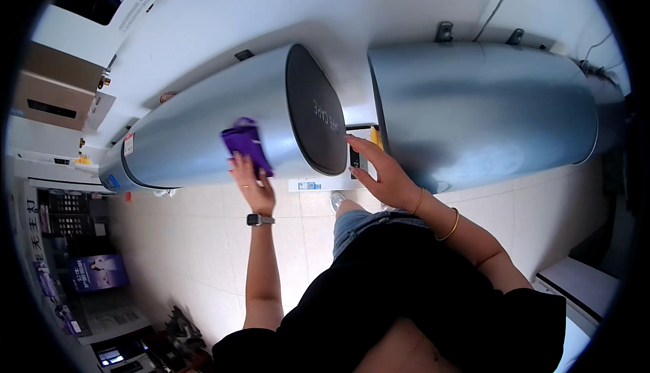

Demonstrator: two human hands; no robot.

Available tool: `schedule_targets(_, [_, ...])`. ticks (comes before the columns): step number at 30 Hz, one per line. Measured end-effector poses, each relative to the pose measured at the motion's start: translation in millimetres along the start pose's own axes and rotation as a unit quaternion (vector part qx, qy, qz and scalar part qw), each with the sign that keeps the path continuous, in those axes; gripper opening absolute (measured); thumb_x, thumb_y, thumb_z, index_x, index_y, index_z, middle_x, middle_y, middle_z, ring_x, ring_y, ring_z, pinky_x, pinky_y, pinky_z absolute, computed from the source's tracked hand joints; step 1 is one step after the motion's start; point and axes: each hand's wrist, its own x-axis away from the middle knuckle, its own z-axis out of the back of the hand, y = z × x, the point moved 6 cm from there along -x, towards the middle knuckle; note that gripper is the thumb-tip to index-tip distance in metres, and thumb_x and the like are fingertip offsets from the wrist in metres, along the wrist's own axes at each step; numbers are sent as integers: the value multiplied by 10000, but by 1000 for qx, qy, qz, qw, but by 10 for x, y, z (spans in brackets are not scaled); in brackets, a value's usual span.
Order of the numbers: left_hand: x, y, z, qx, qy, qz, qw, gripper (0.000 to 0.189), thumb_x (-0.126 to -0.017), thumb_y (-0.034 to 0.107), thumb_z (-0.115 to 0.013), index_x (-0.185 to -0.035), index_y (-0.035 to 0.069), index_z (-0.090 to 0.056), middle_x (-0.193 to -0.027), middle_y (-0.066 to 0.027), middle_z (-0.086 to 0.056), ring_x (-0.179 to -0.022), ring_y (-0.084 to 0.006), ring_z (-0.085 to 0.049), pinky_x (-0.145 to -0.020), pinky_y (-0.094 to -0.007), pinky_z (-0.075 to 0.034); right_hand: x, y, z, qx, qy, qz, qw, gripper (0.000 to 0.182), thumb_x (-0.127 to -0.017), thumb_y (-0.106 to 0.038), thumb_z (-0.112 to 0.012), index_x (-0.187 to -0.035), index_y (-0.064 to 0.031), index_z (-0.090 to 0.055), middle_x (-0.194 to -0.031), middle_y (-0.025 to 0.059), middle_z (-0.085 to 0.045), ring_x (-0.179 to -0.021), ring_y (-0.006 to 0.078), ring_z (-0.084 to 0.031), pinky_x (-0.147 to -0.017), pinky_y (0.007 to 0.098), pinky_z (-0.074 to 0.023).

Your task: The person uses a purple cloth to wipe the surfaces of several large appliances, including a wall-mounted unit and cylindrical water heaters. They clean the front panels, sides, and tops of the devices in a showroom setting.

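Note:
My left hand (pixel 252 182), with a watch at its wrist, holds a folded purple cloth (pixel 249 147) against the lower front of a silver-grey cylindrical water heater (pixel 213 104). The fingers lie over the cloth's lower part. This heater has a dark end cap (pixel 315 114) bearing writing. My right hand (pixel 378 170) is empty, its thumb and fingers apart, with the fingertips close to the cap's lower right edge; whether they touch it I cannot tell. A second silver-grey water heater (pixel 482 104) lies to the right, just beyond my right hand.
Both heaters are on a white wall (pixel 330 2) with brackets. Between them, lower down, sits a white appliance with a dark display (pixel 354 162). A brown wall unit (pixel 56 86) hangs at the left. Pale floor tiles (pixel 203 251) show below; shelves with boxes line the far left.

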Motion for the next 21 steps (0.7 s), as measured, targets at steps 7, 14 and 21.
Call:
schedule_targets(7, [139,-603,177,58,159,211,963,464,-969,55,-430,-1406,-43,-310,-1510,-224,-245,-1400,-367,-241,-1140,-438,-214,25,25,-82,-40,-37,-24,998,517,-938,-166,-536,-1410,-55,-359,-1411,171,-419,-1283,318,-441,-1063,384,-368])
schedule_targets(14, [427,156,-229,108,90,146,979,521,-846,-78,-532,-1340,-22,-379,-1478,-245,-286,-1378,-410,-263,-1126,-476,-239,-10,-15,-203,-65,-63,-60,994,543,-907,-98,-576,-1407,-62,-367,-1335,167,-482,-1151,277,-544,-978,353,-426])
schedule_targets(21, [426,805,-424,72,-55,-98,991,398,-778,-13,-593,-1151,114,-645,-1357,-126,-486,-1244,-417,-454,-957,-458,-458,-121,-82,-301,-52,-33,6,998,509,-863,-3,-579,-1352,-6,-437,-1307,134,-513,-1142,228,-550,-999,333,-395])
